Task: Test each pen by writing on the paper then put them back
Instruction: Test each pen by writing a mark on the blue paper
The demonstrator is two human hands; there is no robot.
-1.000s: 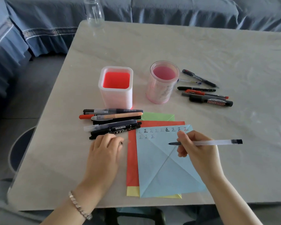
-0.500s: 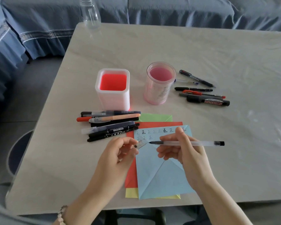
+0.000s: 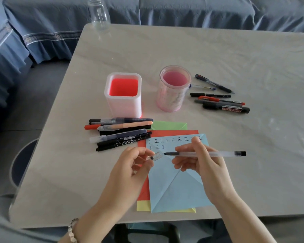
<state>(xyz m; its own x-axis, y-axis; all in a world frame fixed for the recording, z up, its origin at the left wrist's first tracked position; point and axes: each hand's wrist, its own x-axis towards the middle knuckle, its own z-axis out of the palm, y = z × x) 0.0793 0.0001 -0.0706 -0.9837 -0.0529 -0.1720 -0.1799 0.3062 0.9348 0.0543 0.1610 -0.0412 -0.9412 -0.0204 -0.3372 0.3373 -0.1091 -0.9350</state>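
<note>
My right hand [image 3: 203, 163] holds a clear-barrelled pen [image 3: 218, 153] level above the blue paper [image 3: 174, 190], tip pointing left. My left hand [image 3: 130, 172] pinches the pen's clear cap [image 3: 156, 156], its mouth a finger's width from the tip. The blue paper carries two rows of written characters and lies on red, green and yellow sheets. A pile of several pens [image 3: 119, 133] lies left of the paper. Another group of several pens [image 3: 219, 100] lies right of the round pink cup [image 3: 174, 88]. A square white holder [image 3: 123, 95] with a red inside stands left of the cup.
A clear plastic bottle [image 3: 99, 13] stands at the table's far left corner. A blue sofa [image 3: 200, 11] runs behind the table. The near table edge [image 3: 112, 223] is just below my wrists. A round stool [image 3: 23, 160] shows left of the table.
My left hand lifted off the table holding the cap and came up to the pen tip. My right hand swung the pen from the paper to level, moving slightly left.
</note>
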